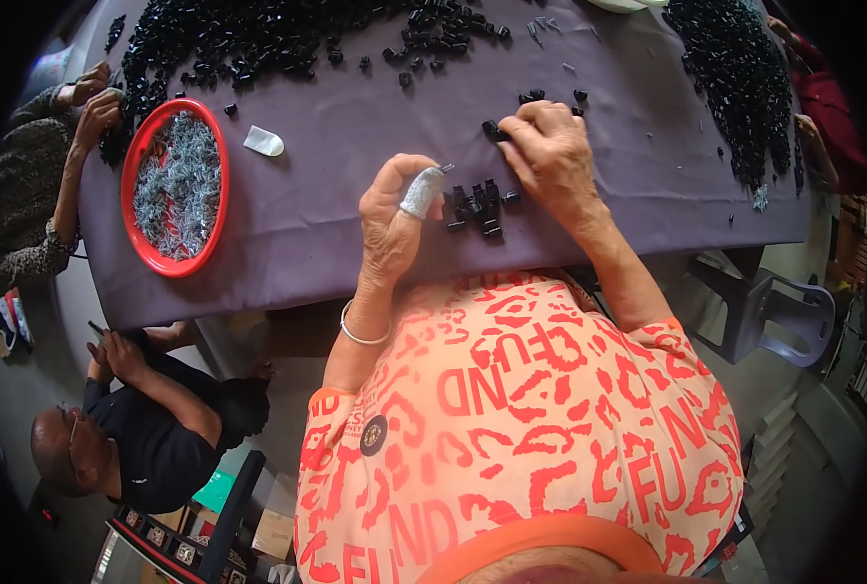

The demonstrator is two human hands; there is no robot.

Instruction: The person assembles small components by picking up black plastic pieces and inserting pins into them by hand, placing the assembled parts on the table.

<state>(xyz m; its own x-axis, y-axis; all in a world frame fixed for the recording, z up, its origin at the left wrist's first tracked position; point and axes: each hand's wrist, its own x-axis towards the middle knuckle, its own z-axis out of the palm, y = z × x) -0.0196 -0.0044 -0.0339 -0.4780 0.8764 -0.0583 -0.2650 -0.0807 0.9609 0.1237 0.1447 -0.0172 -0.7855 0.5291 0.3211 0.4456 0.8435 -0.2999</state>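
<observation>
Two hands work close together at the near edge of a purple-covered table (356, 156). The left hand (395, 219) is curled, its thumb wearing a grey protective wrap, and it pinches what looks like a thin metal pin (447, 167) between thumb and forefinger; the pin is too small to make out fully. Just to the right of that hand, touching its fingertips, lies a small cluster of black plastic pieces (477, 204). The right hand (553, 156) rests palm down just beyond the cluster, fingers bent and pressing on one black piece (492, 127) at its fingertips; whether it actually grips the piece I cannot tell.

To do this well, I judge the right hand should hold one piece steady against the cloth while the left brings the pin in straight, keeping the wrapped thumb behind the pin so the push stays square and does not slip.

Further left of the left hand sit a white thumb cap (264, 142) and a red tray of silvery pins (177, 185). Beyond both hands, large heaps of black pieces (288, 34) spread across the far side, with another heap (735, 78) far to the right. Other people's hands work at the left edge.
</observation>
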